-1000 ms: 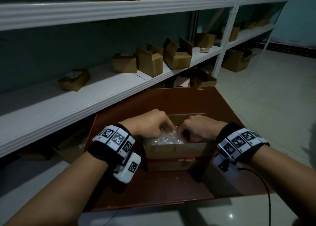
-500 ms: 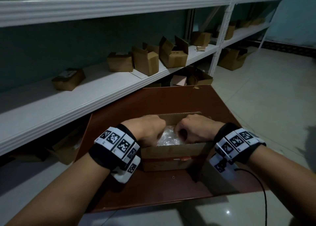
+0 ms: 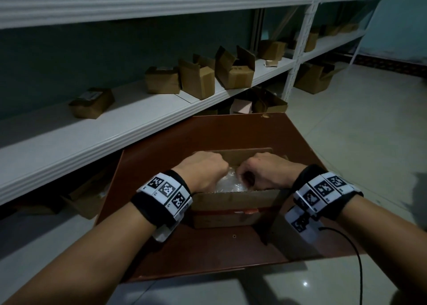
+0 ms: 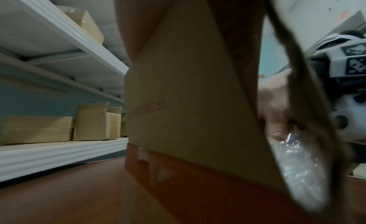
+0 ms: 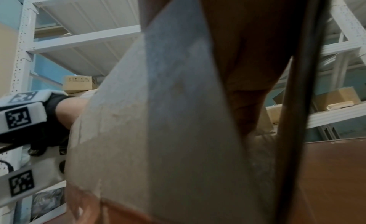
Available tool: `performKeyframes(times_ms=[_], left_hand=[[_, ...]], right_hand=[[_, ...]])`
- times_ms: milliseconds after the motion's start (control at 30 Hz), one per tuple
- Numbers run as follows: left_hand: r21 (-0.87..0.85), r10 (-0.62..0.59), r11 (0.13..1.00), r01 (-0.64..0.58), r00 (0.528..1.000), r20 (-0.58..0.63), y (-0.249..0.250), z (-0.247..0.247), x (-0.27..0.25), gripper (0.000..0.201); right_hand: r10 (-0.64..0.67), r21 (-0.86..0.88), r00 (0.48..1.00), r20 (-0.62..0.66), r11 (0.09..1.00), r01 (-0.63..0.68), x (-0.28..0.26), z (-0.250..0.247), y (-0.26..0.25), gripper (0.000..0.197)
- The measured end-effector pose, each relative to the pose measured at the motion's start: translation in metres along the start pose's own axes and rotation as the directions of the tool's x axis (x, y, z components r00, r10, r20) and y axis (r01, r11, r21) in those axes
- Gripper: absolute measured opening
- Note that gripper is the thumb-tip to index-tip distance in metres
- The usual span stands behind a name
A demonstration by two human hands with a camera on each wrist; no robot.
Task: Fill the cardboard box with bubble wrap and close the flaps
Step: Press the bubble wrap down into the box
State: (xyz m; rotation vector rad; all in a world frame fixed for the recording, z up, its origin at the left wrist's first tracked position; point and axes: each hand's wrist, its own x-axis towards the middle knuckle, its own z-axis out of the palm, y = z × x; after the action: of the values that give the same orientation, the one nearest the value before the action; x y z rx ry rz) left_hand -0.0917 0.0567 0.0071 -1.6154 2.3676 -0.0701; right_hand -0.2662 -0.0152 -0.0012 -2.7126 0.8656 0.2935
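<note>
A small open cardboard box (image 3: 231, 200) stands on a reddish-brown table (image 3: 208, 254), with clear bubble wrap (image 3: 231, 183) inside it. My left hand (image 3: 221, 173) is down in the box's left half, its fingers curled into the wrap. My right hand (image 3: 242, 177) is in the right half, fingers curled round the wrap too. The two hands nearly touch, and their fingertips are hidden. The left wrist view shows the box wall (image 4: 188, 86) close up, the bubble wrap (image 4: 297, 172) and my right hand (image 4: 277, 105) behind it. A box flap (image 5: 158, 133) fills the right wrist view.
White shelving (image 3: 115, 129) runs along the left and behind the table, carrying several small cardboard boxes (image 3: 233, 71). More boxes (image 3: 314, 78) sit under the shelf and on the pale tiled floor (image 3: 358, 131) to the right. A black cable (image 3: 355, 258) hangs from my right wrist.
Both hands have pushed lower into the box and drawn closer together. Less of the bubble wrap shows above the rim than one second ago.
</note>
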Motion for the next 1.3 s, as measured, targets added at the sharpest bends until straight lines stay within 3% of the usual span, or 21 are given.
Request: performKeyframes(times_ms=[167,233,367,433,500,700,867,967,1100,1200,1300], left_hand=[[-0.024,0.017,1.000,-0.019,0.998,-0.064,-0.003,0.004,-0.002,0.019],[-0.119,0.009,0.993,-0.009,1.000,-0.006,-0.007,0.005,-0.002,0.029],[-0.265,-0.004,0.963,0.045,0.988,0.153,-0.012,0.000,0.003,0.027],[-0.316,0.001,0.945,0.087,0.963,0.268,-0.014,-0.008,0.002,0.018],[-0.349,0.037,0.931,0.108,0.922,0.385,-0.015,-0.012,0.000,0.028],[-0.386,0.081,0.912,0.135,0.866,0.494,-0.018,-0.008,0.001,0.038],[-0.451,0.093,0.867,0.213,0.819,0.566,-0.019,0.005,0.010,0.018],[-0.453,0.042,0.859,0.238,0.849,0.527,-0.016,0.007,0.012,0.021],[-0.544,-0.111,0.781,0.308,0.925,0.364,-0.021,0.015,0.009,0.035],[-0.468,-0.098,0.869,0.163,0.982,0.160,-0.025,0.006,0.004,0.019],[-0.366,-0.040,0.930,0.029,0.999,-0.022,-0.028,-0.005,0.000,0.028]], right_hand=[[-0.007,0.041,1.000,0.028,0.999,0.006,0.000,-0.002,0.001,0.013],[-0.014,0.038,1.000,0.023,0.999,0.013,0.000,-0.002,0.002,0.017],[-0.020,0.044,1.000,0.019,0.999,0.019,0.002,-0.001,0.004,0.022],[-0.016,0.053,1.000,0.016,0.998,0.015,0.003,0.000,0.006,0.019],[-0.021,0.051,1.000,0.009,0.998,0.021,0.003,0.001,0.006,0.015],[-0.025,0.080,1.000,0.004,0.996,0.025,0.001,0.003,0.007,0.017],[-0.034,0.077,0.999,0.000,0.996,0.034,0.002,0.003,0.005,0.020],[-0.038,0.076,0.999,0.003,0.996,0.038,0.002,0.003,0.007,0.016],[-0.036,0.087,0.999,0.000,0.996,0.036,0.002,0.003,0.008,0.016],[-0.038,0.098,0.999,0.000,0.994,0.038,0.003,0.003,0.010,0.019],[-0.039,0.092,0.999,-0.002,0.995,0.039,0.004,0.002,0.011,0.027]])
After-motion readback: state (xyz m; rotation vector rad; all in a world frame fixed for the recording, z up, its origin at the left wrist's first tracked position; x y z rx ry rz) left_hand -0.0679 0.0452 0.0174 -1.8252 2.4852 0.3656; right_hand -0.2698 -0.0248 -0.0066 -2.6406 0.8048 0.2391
